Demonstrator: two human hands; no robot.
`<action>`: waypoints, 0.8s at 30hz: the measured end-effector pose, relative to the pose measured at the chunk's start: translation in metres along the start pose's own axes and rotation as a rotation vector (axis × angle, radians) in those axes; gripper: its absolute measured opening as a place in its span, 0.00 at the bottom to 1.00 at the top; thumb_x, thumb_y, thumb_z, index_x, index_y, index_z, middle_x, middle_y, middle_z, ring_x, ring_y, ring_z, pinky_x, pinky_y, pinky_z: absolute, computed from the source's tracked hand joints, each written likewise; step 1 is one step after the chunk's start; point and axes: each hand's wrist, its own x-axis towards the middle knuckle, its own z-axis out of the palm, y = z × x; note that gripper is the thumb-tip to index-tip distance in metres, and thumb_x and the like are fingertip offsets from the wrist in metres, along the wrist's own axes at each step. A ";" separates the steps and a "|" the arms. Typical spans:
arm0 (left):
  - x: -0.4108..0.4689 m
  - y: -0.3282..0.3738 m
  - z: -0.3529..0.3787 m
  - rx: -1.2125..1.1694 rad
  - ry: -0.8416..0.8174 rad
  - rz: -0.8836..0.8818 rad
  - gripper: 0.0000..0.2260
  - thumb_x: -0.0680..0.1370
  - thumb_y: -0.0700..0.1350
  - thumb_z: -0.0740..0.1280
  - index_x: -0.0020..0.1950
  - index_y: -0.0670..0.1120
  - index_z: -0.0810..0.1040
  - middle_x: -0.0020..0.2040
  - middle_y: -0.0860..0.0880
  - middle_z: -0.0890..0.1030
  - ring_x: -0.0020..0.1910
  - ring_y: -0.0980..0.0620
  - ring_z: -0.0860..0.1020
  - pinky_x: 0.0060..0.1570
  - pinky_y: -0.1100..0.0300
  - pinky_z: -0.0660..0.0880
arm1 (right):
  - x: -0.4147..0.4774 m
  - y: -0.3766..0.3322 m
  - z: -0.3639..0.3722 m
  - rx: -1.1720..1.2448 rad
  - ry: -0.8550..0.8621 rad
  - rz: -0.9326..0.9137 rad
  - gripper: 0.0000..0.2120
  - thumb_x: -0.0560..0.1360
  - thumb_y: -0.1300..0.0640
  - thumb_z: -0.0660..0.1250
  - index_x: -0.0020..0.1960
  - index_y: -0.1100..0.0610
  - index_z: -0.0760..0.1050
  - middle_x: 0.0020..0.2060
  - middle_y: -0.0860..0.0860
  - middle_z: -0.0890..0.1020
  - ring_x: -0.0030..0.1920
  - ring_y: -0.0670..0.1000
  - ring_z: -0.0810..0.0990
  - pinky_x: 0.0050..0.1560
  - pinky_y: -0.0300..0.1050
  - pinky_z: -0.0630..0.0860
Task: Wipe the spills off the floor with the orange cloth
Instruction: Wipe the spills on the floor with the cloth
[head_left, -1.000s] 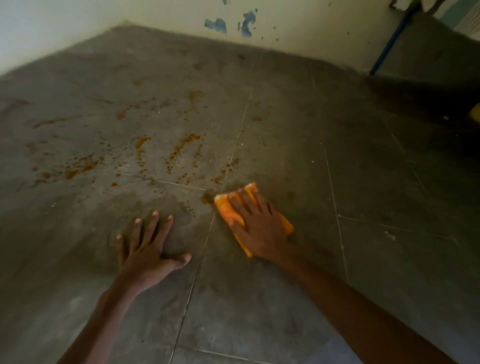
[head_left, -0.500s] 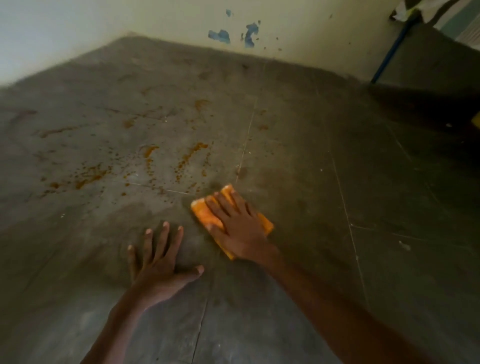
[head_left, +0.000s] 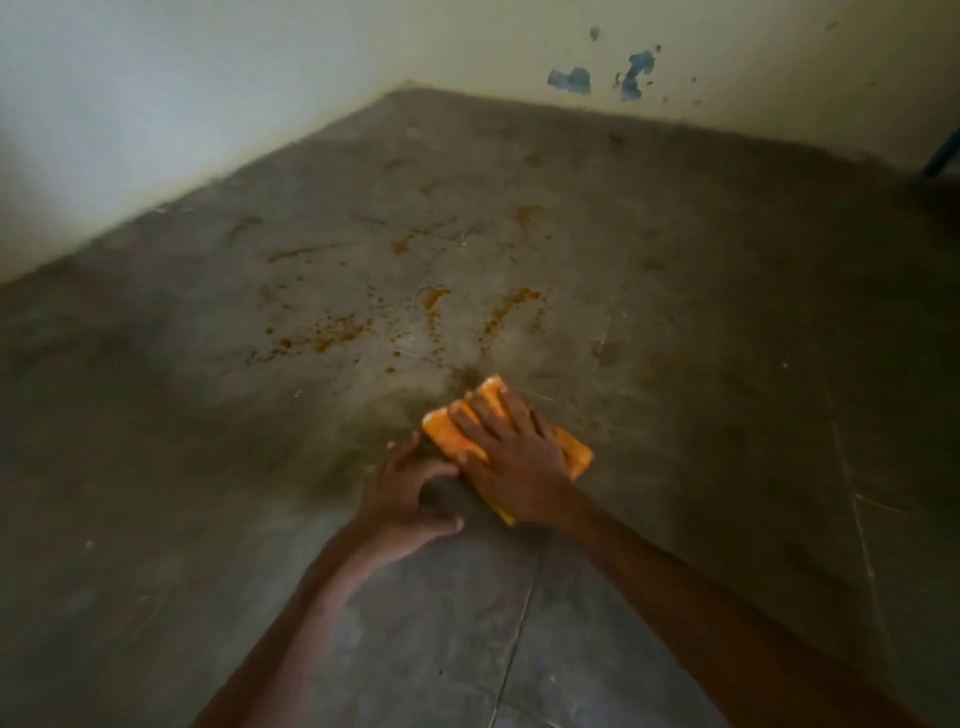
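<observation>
The folded orange cloth (head_left: 445, 435) lies flat on the grey concrete floor (head_left: 727, 415). My right hand (head_left: 511, 462) presses down on it, palm down, fingers spread over its top. My left hand (head_left: 400, 493) rests on the floor just left of the cloth, arched on its fingertips with the thumb apart and nothing in it; its fingertips are at the cloth's left edge. Orange-brown spills lie beyond the cloth: a streak (head_left: 511, 306), a speckled patch (head_left: 332, 332) and fainter smears (head_left: 410, 241) farther back. A darker wet patch surrounds the cloth.
Two pale walls meet in a corner (head_left: 405, 83) at the back, the right one with blue chipped-paint patches (head_left: 571, 80). A blue pole (head_left: 945, 156) leans at the far right edge. Thin joint lines cross the floor on the right.
My right hand has slid the cloth to the left, close to my left hand. My left hand has gone from flat and spread to arched on its fingertips. The view has shifted left.
</observation>
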 end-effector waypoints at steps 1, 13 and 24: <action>-0.008 -0.011 -0.015 0.164 -0.007 -0.058 0.51 0.55 0.75 0.71 0.75 0.60 0.61 0.81 0.49 0.51 0.80 0.45 0.43 0.76 0.39 0.38 | -0.020 0.000 0.003 0.010 0.006 -0.041 0.31 0.77 0.33 0.41 0.79 0.36 0.48 0.80 0.39 0.51 0.81 0.53 0.46 0.75 0.59 0.53; -0.030 -0.076 -0.052 0.229 0.028 -0.272 0.67 0.50 0.69 0.77 0.80 0.58 0.42 0.79 0.55 0.34 0.77 0.46 0.32 0.73 0.35 0.36 | 0.097 -0.077 0.008 -0.002 -0.020 -0.012 0.27 0.82 0.38 0.50 0.79 0.39 0.52 0.81 0.45 0.51 0.81 0.59 0.46 0.75 0.63 0.50; -0.036 -0.080 -0.066 -0.075 0.031 -0.237 0.58 0.55 0.58 0.82 0.79 0.52 0.56 0.81 0.52 0.49 0.80 0.47 0.44 0.76 0.49 0.44 | 0.149 -0.104 0.000 0.105 -0.106 0.144 0.28 0.81 0.39 0.51 0.80 0.41 0.52 0.82 0.47 0.48 0.80 0.62 0.42 0.76 0.67 0.47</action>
